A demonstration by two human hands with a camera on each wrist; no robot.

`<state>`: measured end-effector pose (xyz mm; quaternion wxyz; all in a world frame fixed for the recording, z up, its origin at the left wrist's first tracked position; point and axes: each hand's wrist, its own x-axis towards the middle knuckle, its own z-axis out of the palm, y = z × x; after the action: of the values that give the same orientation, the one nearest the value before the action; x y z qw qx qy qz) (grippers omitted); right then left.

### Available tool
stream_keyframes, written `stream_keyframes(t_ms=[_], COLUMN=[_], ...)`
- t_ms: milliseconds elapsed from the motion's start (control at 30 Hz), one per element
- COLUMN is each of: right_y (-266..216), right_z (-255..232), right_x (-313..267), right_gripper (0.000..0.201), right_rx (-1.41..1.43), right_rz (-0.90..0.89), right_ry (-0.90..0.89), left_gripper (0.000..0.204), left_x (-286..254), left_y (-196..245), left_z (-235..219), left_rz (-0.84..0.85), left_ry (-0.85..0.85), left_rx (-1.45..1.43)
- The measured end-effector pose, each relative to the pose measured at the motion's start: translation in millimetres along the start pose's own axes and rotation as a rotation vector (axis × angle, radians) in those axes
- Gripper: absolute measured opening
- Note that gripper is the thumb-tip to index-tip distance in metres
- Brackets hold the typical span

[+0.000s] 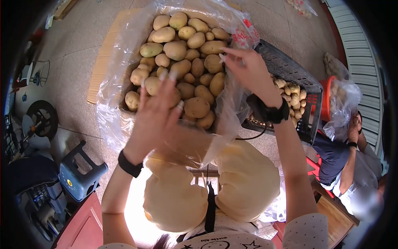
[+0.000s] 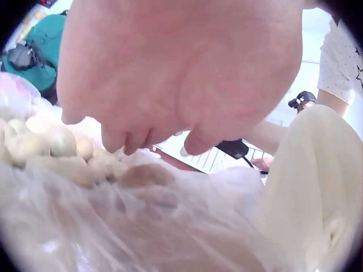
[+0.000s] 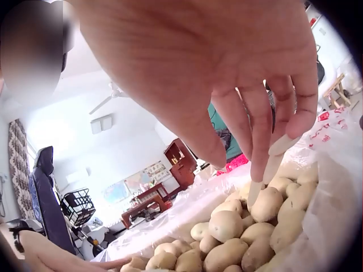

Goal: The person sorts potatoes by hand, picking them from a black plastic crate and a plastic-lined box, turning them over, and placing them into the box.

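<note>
A box lined with clear plastic [image 1: 116, 62] is heaped with potatoes [image 1: 197, 107]. Over the near left part of the heap, my left hand [image 1: 155, 116] has its fingers spread, tips overlapping the potatoes in the head view. Nothing shows in its grasp. My right hand [image 1: 248, 72] reaches over the box's right rim, its fingertips right at the potatoes there. In the right wrist view its fingers [image 3: 261, 136] point loosely down, close over a potato [image 3: 266, 204]. The left wrist view shows the left palm [image 2: 181, 68] above the plastic liner [image 2: 142, 221].
Right of the box stands a black crate [image 1: 286, 62] with small potatoes [image 1: 295, 97]. Beyond it are a red bucket [image 1: 327, 99] and a seated person [image 1: 344, 157] holding a plastic bag [image 1: 348, 93]. A blue-grey stool [image 1: 81, 172] stands at the left. My knees [image 1: 248, 178] lie close below the box.
</note>
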<state>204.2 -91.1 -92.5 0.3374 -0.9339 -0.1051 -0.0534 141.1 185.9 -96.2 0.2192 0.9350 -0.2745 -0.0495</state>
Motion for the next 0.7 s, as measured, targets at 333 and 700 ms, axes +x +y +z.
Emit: stream_keyframes(t_ms=[333, 700], right_y=[22, -4], right_z=[32, 99], right_x=[45, 89], right_gripper=[0.024, 0.054], right_rx=[-0.083, -0.173], right_rz=[-0.036, -0.191], right_ry=[-0.071, -0.063], left_gripper=[0.059, 0.067], left_x=[-11, -5], left_y=[-75, -85], left_z=[47, 50], left_rz=[-0.230, -0.314], left_ry=[0.304, 0.342], left_rx=[0.238, 0.180])
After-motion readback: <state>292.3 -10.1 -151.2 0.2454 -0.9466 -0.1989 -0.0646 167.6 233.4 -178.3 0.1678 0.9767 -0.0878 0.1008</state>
